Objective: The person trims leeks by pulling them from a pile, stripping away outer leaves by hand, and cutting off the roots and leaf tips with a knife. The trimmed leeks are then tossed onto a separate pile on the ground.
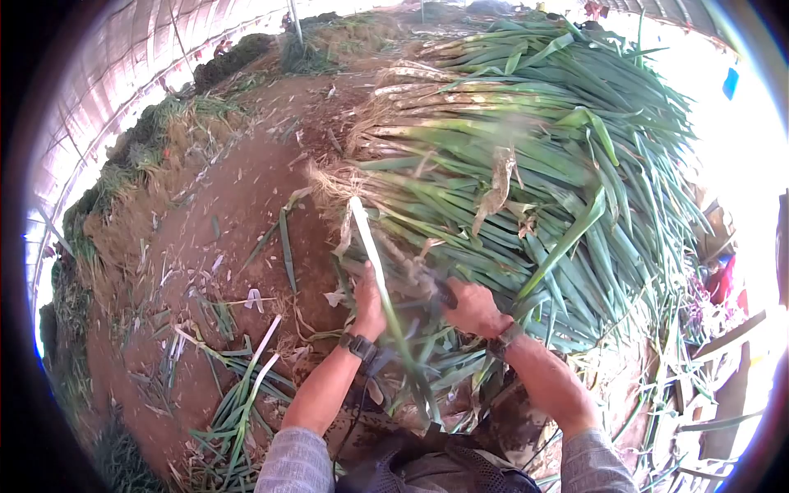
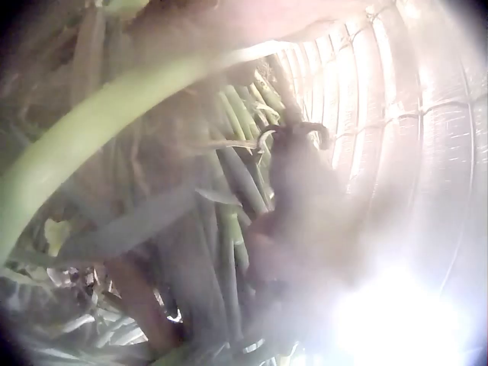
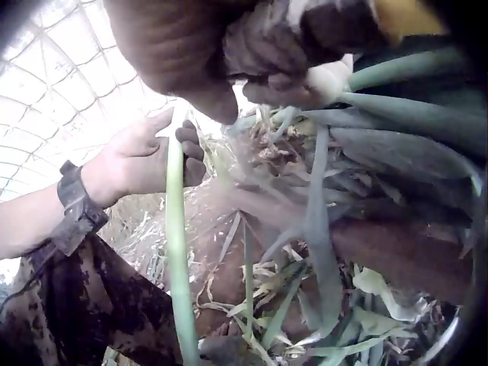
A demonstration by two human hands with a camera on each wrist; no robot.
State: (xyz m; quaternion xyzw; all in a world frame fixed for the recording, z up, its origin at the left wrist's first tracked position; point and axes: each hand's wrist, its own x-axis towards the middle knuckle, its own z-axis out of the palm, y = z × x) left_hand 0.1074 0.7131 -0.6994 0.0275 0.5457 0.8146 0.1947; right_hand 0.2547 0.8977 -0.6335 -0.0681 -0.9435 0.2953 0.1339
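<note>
My left hand point(image 1: 370, 306) holds a long green onion point(image 1: 362, 226) by its white stalk. The stalk stands roughly upright across the palm, with its green leaves trailing down toward my lap. In the right wrist view the left hand point(image 3: 152, 156) curls its fingers behind the stalk point(image 3: 176, 221). My right hand point(image 1: 475, 308), close beside the leaves, grips a dark-handled tool point(image 1: 446, 293) whose far end is blurred. Two small curved prongs show on a dark shape point(image 2: 297, 141) in the hazy left wrist view; I cannot tell whether they belong to this tool.
A large pile of green onions point(image 1: 526, 172) lies ahead and to the right, roots pointing left. Several loose stalks point(image 1: 246, 394) lie on the brown soil point(image 1: 214, 214) at left, among leaf scraps. Curved greenhouse walls point(image 1: 107, 74) rise behind.
</note>
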